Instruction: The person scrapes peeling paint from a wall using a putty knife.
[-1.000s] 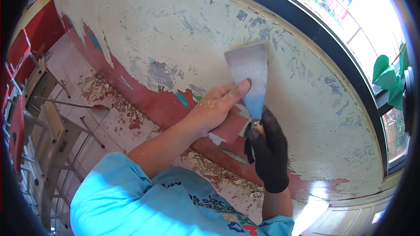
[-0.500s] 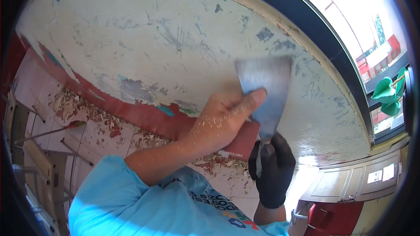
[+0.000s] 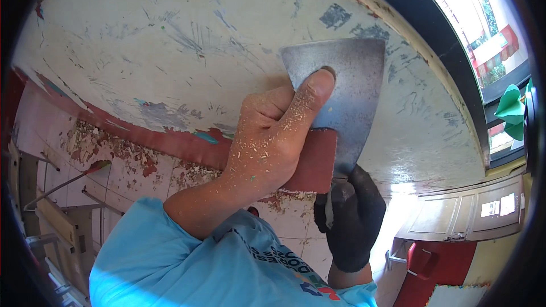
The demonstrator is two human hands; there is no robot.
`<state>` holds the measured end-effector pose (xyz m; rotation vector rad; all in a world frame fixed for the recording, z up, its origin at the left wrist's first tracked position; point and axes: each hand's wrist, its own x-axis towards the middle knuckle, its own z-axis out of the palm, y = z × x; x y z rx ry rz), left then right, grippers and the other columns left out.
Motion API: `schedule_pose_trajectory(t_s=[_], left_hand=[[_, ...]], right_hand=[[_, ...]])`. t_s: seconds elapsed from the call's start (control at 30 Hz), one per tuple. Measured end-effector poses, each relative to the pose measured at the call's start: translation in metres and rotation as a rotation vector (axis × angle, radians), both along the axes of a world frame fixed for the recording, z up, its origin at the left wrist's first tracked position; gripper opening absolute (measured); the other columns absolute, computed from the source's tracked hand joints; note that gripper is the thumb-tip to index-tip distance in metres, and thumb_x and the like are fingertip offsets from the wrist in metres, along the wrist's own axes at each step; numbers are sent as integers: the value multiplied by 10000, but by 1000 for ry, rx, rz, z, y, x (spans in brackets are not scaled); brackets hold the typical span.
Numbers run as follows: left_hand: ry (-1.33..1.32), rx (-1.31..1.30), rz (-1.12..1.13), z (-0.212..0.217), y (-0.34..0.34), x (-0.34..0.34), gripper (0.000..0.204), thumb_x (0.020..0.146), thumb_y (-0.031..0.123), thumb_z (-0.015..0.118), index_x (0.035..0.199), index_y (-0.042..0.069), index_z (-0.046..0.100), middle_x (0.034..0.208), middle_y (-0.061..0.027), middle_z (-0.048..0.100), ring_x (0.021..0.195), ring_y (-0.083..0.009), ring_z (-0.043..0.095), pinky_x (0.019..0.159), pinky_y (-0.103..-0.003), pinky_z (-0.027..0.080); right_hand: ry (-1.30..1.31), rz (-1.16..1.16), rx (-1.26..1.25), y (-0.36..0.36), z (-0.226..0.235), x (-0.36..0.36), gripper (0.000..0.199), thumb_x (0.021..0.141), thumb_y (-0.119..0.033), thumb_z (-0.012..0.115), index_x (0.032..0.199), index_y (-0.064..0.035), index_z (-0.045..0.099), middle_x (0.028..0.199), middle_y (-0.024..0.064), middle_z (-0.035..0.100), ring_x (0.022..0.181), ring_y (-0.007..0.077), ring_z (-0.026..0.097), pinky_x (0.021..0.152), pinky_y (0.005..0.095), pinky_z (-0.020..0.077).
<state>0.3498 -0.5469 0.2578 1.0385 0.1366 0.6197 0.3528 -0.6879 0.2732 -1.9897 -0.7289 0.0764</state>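
I hold a broad, fan-shaped grey metal scraper [image 3: 355, 94] between both hands before the pale, scuffed wall [image 3: 131, 45].
My bare left hand [image 3: 264, 142] pinches its face with the thumb, fingers curled toward its back; a reddish-brown, round-cornered flat piece [image 3: 314, 162] juts from under that palm. My black-gloved right hand [image 3: 357, 222] wraps the scraper's lower end. I cannot tell whether the top edge touches the wall.
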Motion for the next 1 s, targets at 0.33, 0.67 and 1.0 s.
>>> schedule_pose_trajectory(t_s=[0.33, 0.67, 1.0], left_hand=[[35, 241, 74, 3, 4, -1, 464, 876, 385, 519, 563, 44, 477, 520, 58, 408, 510, -18, 376, 437, -213, 299], [167, -44, 31, -36, 23, -25, 421, 861, 427, 520, 747, 33, 615, 701, 6, 568, 625, -32, 504, 543, -194, 414], [114, -31, 48, -44, 50, -35, 465, 853, 455, 514, 827, 4, 621, 764, -23, 598, 686, -65, 538, 605, -216, 447]], right_hand=[[466, -123, 199, -5, 2, -5, 251, 864, -142, 474, 1011, 48, 546, 592, 5, 492, 465, 43, 421, 415, 195, 333], [85, 89, -28, 15, -30, -10, 209, 864, -92, 427, 1000, 34, 524, 564, 13, 490, 396, 47, 400, 349, 179, 291], [193, -36, -11, 44, -32, -28, 199, 857, -109, 451, 956, 32, 552, 563, 6, 489, 421, 41, 422, 356, 182, 300]])
